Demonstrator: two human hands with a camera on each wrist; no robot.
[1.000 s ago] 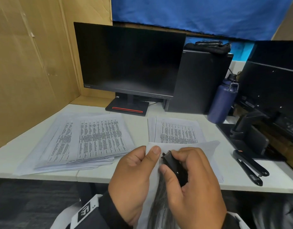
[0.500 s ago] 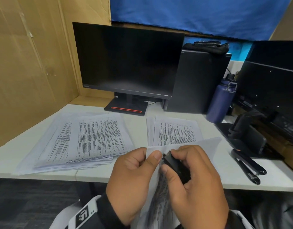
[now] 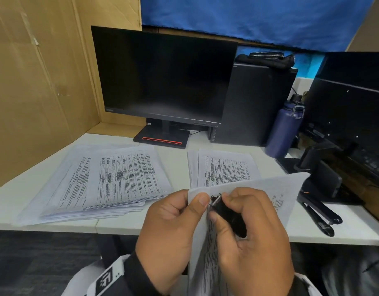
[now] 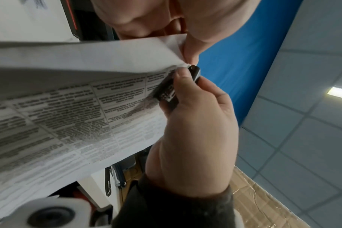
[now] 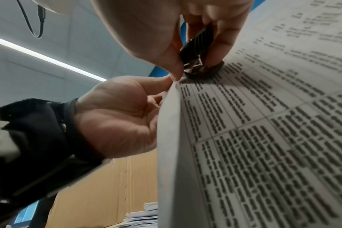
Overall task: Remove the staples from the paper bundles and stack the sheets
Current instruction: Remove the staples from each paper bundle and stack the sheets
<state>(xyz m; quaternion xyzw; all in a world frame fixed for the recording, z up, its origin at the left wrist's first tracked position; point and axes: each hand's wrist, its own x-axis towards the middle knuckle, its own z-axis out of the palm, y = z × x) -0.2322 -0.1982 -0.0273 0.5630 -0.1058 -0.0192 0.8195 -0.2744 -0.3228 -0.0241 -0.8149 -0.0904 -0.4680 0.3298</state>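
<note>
I hold a stapled paper bundle [image 3: 280,197] over the desk's front edge. My left hand [image 3: 197,199] pinches its top corner, thumb on the front. My right hand [image 3: 219,207] grips a black staple remover [image 3: 225,212], whose metal tip sits at that corner beside the left thumb. In the left wrist view the staple remover [image 4: 193,72] touches the corner of the printed bundle [image 4: 68,95]. The right wrist view has the staple remover [image 5: 195,54] between thumb and fingers against the bundle [image 5: 263,138]. The staple itself is hidden. A loose stack of sheets [image 3: 111,178] lies at left.
A second pile of papers [image 3: 225,167] lies at mid-desk behind my hands. A black stapler [image 3: 319,214] rests at right near the desk's front edge. At the back stand a monitor [image 3: 163,75], a PC tower [image 3: 252,103] and a blue bottle [image 3: 284,129]. Cardboard walls the left side.
Both hands stay at the bundle's corner with the staple remover in place. The bundle's far edge has lifted a little and spread to the right.
</note>
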